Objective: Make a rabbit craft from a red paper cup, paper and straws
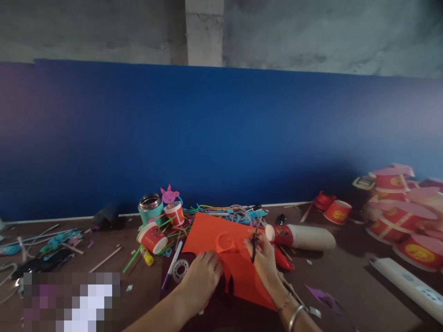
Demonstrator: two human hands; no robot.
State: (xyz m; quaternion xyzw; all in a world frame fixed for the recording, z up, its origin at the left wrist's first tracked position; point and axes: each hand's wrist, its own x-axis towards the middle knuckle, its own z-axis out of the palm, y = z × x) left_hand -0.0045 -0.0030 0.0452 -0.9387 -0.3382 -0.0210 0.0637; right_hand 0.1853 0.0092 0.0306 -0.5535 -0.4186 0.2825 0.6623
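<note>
An orange-red sheet of paper (211, 235) lies on the dark brown table, partly cut, with a curled strip near its middle. My left hand (200, 279) rests on the sheet's near left part with its fingers curled, holding it down. My right hand (265, 258) is closed on a pair of dark scissors (255, 242) whose blades point up over the paper's right edge. A bangle shows on my right wrist.
Red paper cups (152, 237), a teal jar (150, 206), a pink pig cut-out (169, 195), coloured straws, a tape roll (180, 269), a marker and a yellow glue stick lie left of the sheet. A stack of cups lies at right (301, 236). Decorated cups stand far right (398, 216). A blue wall rises behind.
</note>
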